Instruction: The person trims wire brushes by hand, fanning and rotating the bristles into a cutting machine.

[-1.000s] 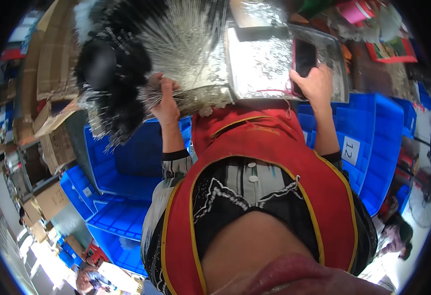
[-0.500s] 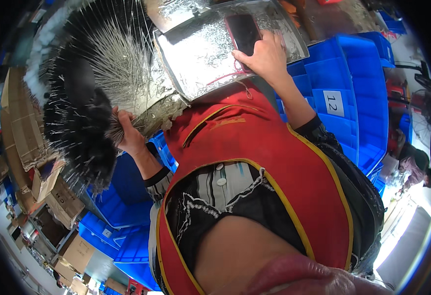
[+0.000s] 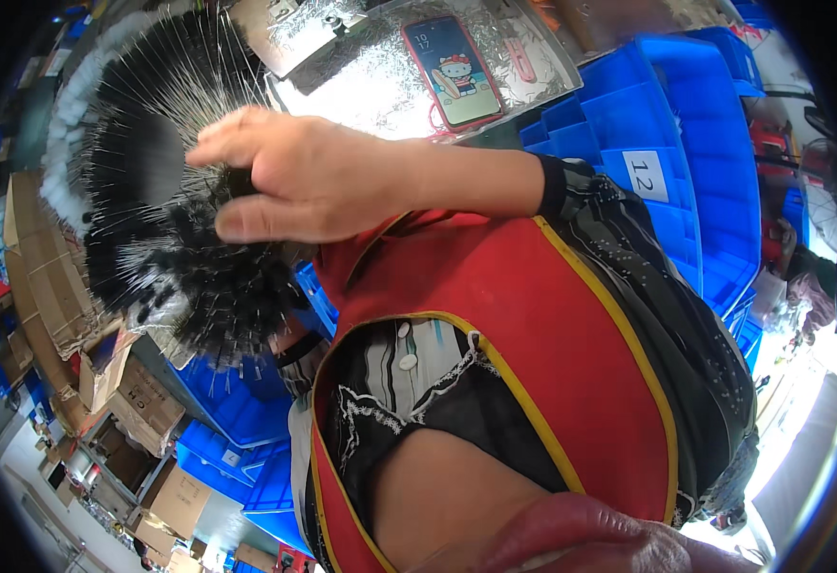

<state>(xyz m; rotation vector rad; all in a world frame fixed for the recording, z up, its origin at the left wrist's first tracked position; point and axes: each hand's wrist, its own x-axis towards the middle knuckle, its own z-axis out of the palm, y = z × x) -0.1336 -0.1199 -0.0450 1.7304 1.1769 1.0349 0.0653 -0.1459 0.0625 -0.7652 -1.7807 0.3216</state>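
My right hand [image 3: 318,177] reaches across to the left, thumb and fingers apart, in front of a bundle of thin pale wires with black tips [image 3: 222,296]. I see nothing in its grasp. Below the bundle only the wrist of my left hand [image 3: 291,342] shows; its fingers are hidden behind the wires, which stand up from its grip. More black-tipped wires [image 3: 117,229] fan out at the left. On the foil-lined tray [image 3: 342,100] lies a phone [image 3: 452,74] with a red case and a lit screen, apart from both hands.
Blue plastic bins [image 3: 714,172] stand at the right, one bearing a white label. Further blue bins [image 3: 237,401] sit at lower left, near cardboard boxes [image 3: 51,267]. A pink looped item [image 3: 521,62] lies beside the phone. A red apron [image 3: 504,277] covers my lap.
My right hand has let go of the phone and moved left to the wires. The phone's screen has lit up. The bundle at my left hand has turned its tips toward me, hiding that hand.
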